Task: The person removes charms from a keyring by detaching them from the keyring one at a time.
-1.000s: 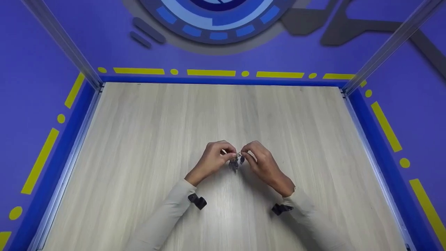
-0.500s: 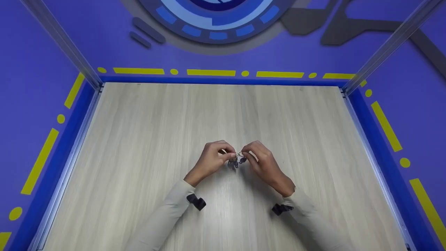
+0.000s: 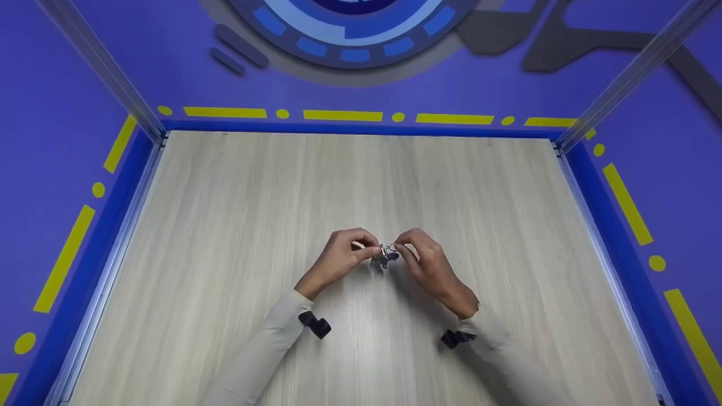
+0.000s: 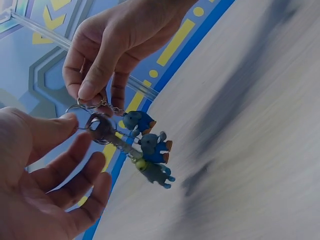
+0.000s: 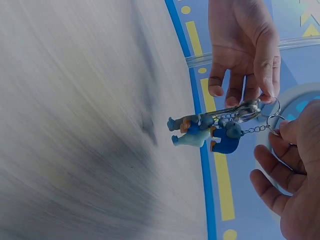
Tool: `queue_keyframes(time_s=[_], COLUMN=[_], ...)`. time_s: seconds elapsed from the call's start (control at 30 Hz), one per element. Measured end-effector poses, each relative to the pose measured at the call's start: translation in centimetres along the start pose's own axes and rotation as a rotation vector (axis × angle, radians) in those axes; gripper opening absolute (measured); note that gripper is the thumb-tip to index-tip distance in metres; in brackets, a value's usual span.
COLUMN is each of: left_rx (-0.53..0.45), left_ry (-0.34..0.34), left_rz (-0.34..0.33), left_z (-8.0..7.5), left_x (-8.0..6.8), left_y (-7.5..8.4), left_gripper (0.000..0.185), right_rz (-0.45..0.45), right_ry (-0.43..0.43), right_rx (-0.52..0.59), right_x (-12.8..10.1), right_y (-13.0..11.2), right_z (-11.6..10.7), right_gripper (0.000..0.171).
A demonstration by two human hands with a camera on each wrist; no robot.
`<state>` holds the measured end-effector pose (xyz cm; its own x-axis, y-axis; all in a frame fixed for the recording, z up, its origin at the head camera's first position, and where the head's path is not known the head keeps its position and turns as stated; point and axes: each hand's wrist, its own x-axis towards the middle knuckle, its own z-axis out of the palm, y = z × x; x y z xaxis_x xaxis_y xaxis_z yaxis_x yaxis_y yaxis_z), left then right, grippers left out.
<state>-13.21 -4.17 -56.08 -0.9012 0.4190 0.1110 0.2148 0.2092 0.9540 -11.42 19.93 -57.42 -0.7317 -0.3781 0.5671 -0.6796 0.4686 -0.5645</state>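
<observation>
Just above the wooden tabletop (image 3: 225, 225) my two hands meet on a keychain (image 3: 384, 256). It is a bunch of metal rings with three small blue and grey figures (image 4: 154, 147) hanging from it. My left hand (image 3: 373, 251) pinches the larger ring (image 5: 248, 109) between thumb and fingers. My right hand (image 3: 398, 247) pinches a smaller ring (image 4: 86, 104), and a short chain (image 5: 254, 129) links that ring to one blue figure (image 5: 227, 140). The figures dangle free, clear of the table.
The table has a blue border with yellow dashes (image 3: 341, 115) and metal corner posts (image 3: 626, 79) at the back left and right. Small black wrist cameras (image 3: 315, 324) sit on both pale sleeves.
Both hands stay in place. The hanging figures have drawn up slightly and shifted a little to the right.
</observation>
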Motion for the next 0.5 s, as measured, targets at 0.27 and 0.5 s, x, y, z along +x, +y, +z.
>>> queue_keyframes(time_s=[0.27,0.5], left_rx=[0.063,0.078], left_ry=[-0.07,-0.07], left_rz=[-0.027,0.001], left_z=[0.2,0.5], left_x=[0.6,1.2], left_y=[0.4,0.6], left_gripper=[0.005,0.004], right_rz=[-0.003,-0.024], right_ry=[-0.018,-0.02], right_rx=[-0.026,-0.04], right_x=[0.1,0.1], right_y=[-0.3,-0.3], right_z=[-0.1,-0.3], right_gripper=[0.005,0.008])
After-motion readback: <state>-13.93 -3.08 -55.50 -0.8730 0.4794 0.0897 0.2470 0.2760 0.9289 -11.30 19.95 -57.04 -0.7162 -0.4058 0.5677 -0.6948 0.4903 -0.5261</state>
